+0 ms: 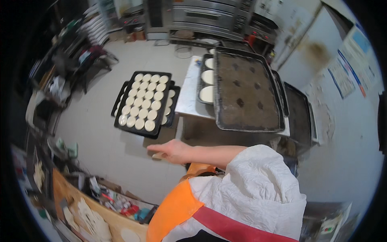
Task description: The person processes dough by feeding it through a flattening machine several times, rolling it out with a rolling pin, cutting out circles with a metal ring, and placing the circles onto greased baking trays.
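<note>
My right hand point(175, 151) reaches leftward over the floor, its forearm coming out of a puffy white sleeve. Under its fingers shows the edge of a pale, flat piece point(158, 155), apparently held; it looks like dough, though most of it is hidden. Just beyond the fingertips, a black baking tray point(155, 136) holds neat rows of round white dough pieces point(145, 104). More trays with dough rounds point(168, 108) stick out from beneath it, turned at an angle. My left hand is out of view.
To the right, a large dark baking tray point(246, 88) lies over a tray of bigger white rounds point(207, 76) on a white-topped table point(189, 94). A wooden worktop point(115, 220) with dough stands at lower left. Ovens point(205, 18) line the back; clutter fills the left side.
</note>
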The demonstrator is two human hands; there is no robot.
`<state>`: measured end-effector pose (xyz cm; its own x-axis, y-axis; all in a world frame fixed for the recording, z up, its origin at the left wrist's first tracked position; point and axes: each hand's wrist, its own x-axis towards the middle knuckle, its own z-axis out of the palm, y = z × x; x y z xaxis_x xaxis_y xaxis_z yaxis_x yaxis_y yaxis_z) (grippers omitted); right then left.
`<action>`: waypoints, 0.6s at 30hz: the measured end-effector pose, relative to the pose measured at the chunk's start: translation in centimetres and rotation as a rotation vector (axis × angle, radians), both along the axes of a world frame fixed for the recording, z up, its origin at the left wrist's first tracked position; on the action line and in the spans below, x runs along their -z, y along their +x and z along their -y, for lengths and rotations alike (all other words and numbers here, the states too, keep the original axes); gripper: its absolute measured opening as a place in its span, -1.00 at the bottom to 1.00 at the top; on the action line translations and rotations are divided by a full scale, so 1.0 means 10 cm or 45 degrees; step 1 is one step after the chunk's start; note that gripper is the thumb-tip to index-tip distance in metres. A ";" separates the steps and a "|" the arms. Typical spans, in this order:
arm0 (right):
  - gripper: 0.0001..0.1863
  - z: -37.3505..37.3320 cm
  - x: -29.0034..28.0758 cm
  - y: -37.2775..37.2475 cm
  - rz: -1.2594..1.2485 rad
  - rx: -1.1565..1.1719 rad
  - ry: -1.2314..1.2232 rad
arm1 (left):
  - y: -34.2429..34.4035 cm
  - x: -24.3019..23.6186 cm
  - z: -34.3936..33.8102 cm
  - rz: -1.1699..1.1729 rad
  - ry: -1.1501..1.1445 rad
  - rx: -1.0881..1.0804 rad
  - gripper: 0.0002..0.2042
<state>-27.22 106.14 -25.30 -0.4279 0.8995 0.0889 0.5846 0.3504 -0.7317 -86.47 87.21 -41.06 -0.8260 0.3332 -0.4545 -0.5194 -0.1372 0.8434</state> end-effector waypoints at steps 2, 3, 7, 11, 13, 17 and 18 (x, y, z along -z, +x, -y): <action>-0.40 -0.04 -0.08 0.51 -0.036 0.226 0.017 | 0.27 -0.15 -0.30 -0.078 0.008 0.031 -0.56; -0.39 -0.10 -0.13 0.76 -0.054 0.311 0.021 | 0.42 -0.21 -0.39 -0.113 0.023 0.040 -0.56; -0.32 -0.54 -0.42 1.95 -0.617 0.639 0.026 | 1.02 -0.53 -0.70 -0.215 0.122 0.101 -0.56; -0.33 -1.29 -0.10 3.39 -1.160 1.100 0.156 | 1.82 -0.67 -1.10 -0.239 0.281 0.285 -0.56; -0.32 -1.66 0.48 4.17 -0.849 1.552 0.205 | 2.35 -0.62 -1.42 -0.236 0.372 0.500 -0.56; -0.33 -2.19 0.93 5.09 -0.452 1.922 0.281 | 4.12 -0.93 -2.08 0.101 0.466 0.845 -0.51; -0.33 -2.29 0.91 5.14 -0.500 1.850 0.293 | 4.58 -1.10 -2.18 0.096 0.365 0.927 -0.53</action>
